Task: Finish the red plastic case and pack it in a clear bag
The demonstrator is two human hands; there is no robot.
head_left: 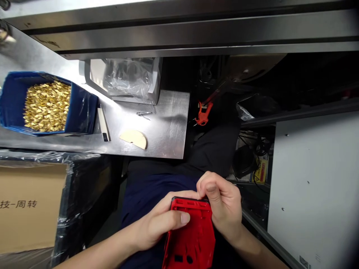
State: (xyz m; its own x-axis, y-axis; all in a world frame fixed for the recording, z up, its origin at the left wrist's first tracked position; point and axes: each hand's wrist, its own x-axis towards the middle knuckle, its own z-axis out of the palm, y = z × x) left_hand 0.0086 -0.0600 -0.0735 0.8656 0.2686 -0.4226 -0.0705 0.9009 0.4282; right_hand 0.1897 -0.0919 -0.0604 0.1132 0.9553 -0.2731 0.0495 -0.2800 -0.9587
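Observation:
A red plastic housing with an open, hollow inside is held low in front of my body, its slotted edge toward the top. My left hand grips its left side, the thumb lying over the inside and the fingers behind the top edge. At the top right corner, my right hand has its fingers curled and thumb bent close to them; anything between the fingertips is too small to make out. Part of this hand rests against the right side of the housing.
On the metal table are a blue bin of gold-coloured parts, a grey bin with plastic bags, tweezers, a pale half-round piece and a white-handled tool. A cardboard box stands left, a grey panel right.

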